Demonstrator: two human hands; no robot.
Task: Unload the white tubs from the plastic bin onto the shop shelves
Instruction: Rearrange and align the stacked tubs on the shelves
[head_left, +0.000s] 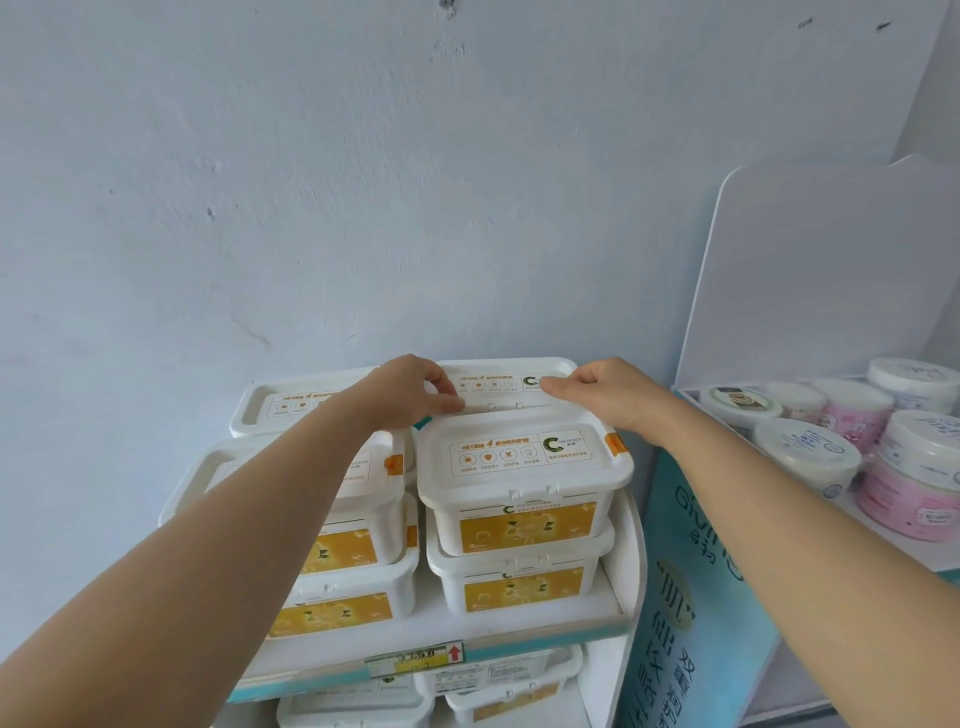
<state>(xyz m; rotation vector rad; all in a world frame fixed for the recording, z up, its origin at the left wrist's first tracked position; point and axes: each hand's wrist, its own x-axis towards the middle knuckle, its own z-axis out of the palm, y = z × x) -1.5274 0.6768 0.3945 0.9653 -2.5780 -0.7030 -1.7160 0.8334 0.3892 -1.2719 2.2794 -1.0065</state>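
White rectangular tubs with yellow labels stand stacked on the top shelf (597, 618). The back right tub (506, 384) sits against the wall, behind the front right stack, whose top tub (524, 467) faces me. My left hand (410, 389) grips the back right tub's left front edge with curled fingers. My right hand (602, 392) grips that tub's right front edge, thumb along the lid rim. Another tub (280, 408) lies at the back left, and a two-tub stack (358, 566) stands front left under my left forearm. The plastic bin is out of view.
More white tubs (498, 680) fill the shelf below, under a yellow price tag (410, 660). To the right, a second stand with a white back panel (831, 270) holds round white and pink jars (852, 441). A pale blue wall rises behind.
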